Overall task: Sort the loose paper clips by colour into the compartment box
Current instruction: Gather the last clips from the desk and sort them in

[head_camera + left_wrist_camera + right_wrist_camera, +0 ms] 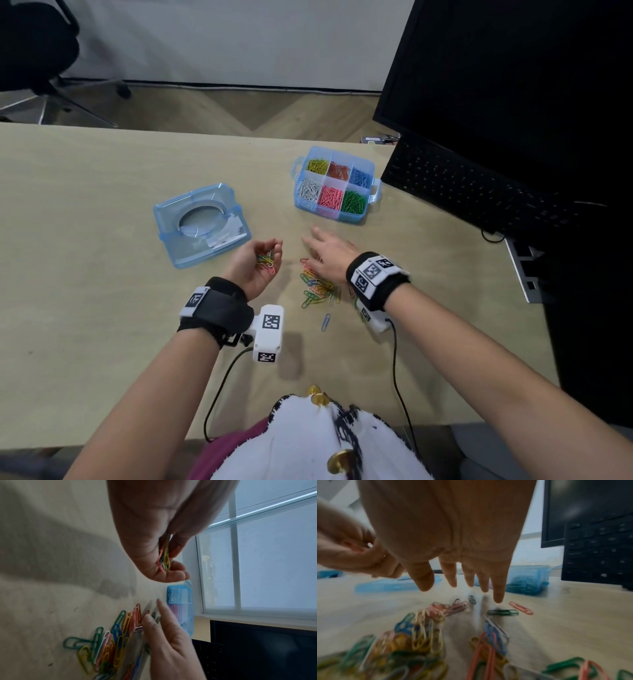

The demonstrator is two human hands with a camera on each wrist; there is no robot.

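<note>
A pale blue compartment box [372, 192] stands open on the desk, its cells holding yellow, red, blue, white, pink and green clips. A heap of mixed loose paper clips [317, 286] lies near the desk's middle, also seen in the right wrist view as loose paper clips [423, 635]. My left hand [262, 262] is turned palm up, fingers curled around a small bunch of coloured clips [164, 558]. My right hand [330, 250] hovers palm down over the far side of the heap with straight spread fingers [498, 593], holding nothing.
The box's blue lid [202, 224] lies upside down to the left. A black keyboard [479, 185] and monitor [513, 68] stand at the right. A single blue clip [326, 321] lies apart, nearer me. Wrist camera cables trail to the desk's near edge.
</note>
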